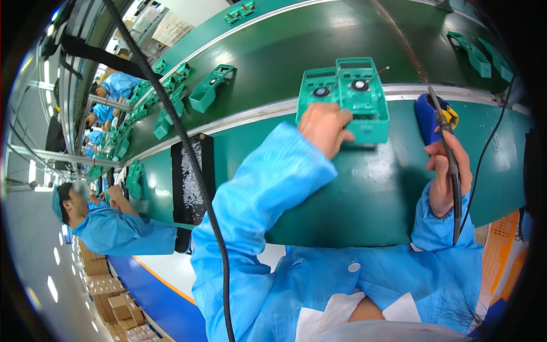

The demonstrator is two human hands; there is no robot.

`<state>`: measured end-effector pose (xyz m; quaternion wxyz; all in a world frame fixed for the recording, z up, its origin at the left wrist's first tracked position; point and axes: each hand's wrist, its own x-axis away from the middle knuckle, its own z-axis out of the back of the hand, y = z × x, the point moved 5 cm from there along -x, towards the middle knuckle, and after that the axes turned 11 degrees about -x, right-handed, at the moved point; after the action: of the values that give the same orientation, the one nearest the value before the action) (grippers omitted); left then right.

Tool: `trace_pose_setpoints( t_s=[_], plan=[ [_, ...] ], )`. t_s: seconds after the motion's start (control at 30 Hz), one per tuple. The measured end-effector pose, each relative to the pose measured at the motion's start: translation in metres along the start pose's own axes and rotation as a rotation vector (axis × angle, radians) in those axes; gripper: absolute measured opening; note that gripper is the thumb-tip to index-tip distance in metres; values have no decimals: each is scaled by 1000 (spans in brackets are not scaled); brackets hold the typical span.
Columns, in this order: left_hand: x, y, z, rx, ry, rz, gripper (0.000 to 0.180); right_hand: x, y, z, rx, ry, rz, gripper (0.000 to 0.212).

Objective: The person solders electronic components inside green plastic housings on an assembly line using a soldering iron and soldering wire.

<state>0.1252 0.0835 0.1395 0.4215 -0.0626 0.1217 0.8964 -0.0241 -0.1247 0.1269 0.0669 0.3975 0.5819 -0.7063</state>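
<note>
Two green plastic housings stand side by side at the near edge of the conveyor. Each has a round dark part with a light centre, and thin wires stick up from the right housing (369, 126). My left hand (323, 129) is closed over the near end of the left housing (311, 80), its thumb against the right one. In my right hand (450, 171) is a soldering iron (450, 149), held like a pen, with its tip pointing up and away. The iron's shaft passes in front of a blue and yellow holder (424, 121).
A black tray (178, 194) of small white pieces lies left on the green bench. More green housings (209, 90) sit on the conveyor (273, 51). A black cable (194, 171) hangs across the view. A co-worker (114, 222) sits at the left, with others beyond.
</note>
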Motion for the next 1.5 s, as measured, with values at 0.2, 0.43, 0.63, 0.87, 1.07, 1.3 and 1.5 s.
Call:
trace_pose_setpoints(
  t_s=[0.2, 0.43, 0.63, 0.87, 1.07, 1.3, 1.5],
  plan=[
    [-89, -40, -24, -242, 12, -48, 29, -1, 0, 2, 38, 18, 12, 37],
    [-152, -70, -61, -223, -102, 128, 50, -3, 4, -5, 156, -49, -30, 37],
    [-114, -86, -40, -224, 70, 130, 66, 2, 12, -3, 206, -59, -49, 38],
    [-20, -245, 23, -586, -22, 501, 70, 11, 13, -6, 171, -98, -72, 40],
    [58, -331, 49, -613, -335, 706, 85, 21, 28, -4, 174, -154, -107, 42],
    [92, -370, 34, -668, -466, 698, 82, 23, 39, -12, 217, -216, -97, 35],
    [84, -366, 43, -651, -425, 688, 71, 25, 41, -18, 245, -251, -101, 35]
  ],
)
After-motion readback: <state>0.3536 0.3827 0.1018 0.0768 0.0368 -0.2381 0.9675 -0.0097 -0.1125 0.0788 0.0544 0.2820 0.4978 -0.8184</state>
